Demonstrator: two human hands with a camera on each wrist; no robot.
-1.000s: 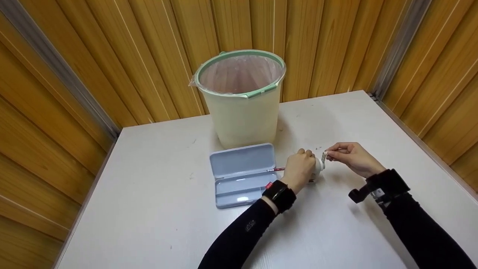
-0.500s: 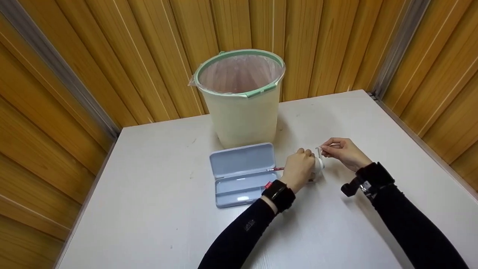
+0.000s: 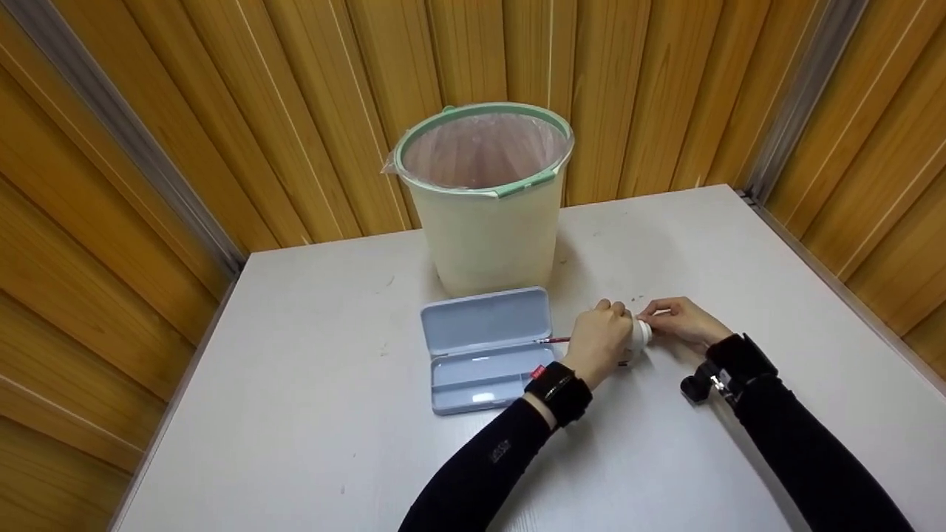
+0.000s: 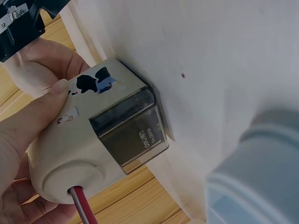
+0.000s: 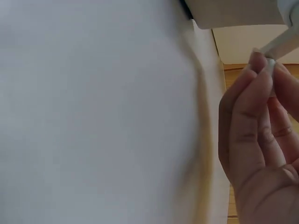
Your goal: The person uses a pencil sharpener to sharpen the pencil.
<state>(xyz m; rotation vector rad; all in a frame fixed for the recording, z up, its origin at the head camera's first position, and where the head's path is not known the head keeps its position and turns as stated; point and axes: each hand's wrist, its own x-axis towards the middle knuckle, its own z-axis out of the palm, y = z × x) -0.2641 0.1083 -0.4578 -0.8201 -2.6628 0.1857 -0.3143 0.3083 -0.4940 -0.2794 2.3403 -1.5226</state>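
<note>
Left hand: grip curled round the sharpener, nearer the counter's right edge than its left. Right hand: grip pinching the crank's end. Only the left wrist view shows the red pencil entering the hole.

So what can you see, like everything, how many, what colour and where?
table: 1, white, lower part of head view
pencil sharpener: 1, cream, table's right half
pencil: 1, red with pale stripe, in sharpener's hole
crank handle: 1, white, sharpener's end opposite the pencil
bin: 1, cream with green rim, back of table
bag: 1, clear, lining the bin
pencil case: 1, blue-grey, open before the bin
walls: 3, wood-coloured, left, back and right
corner strips: 2, grey, where walls meet
specks: a few, dark, on table
wristbands: 2, black, on wrists
sleeves: 2, black, on arms
left hand: 1, bare, gripping sharpener
right hand: 1, bare, pinching crank handle
</note>
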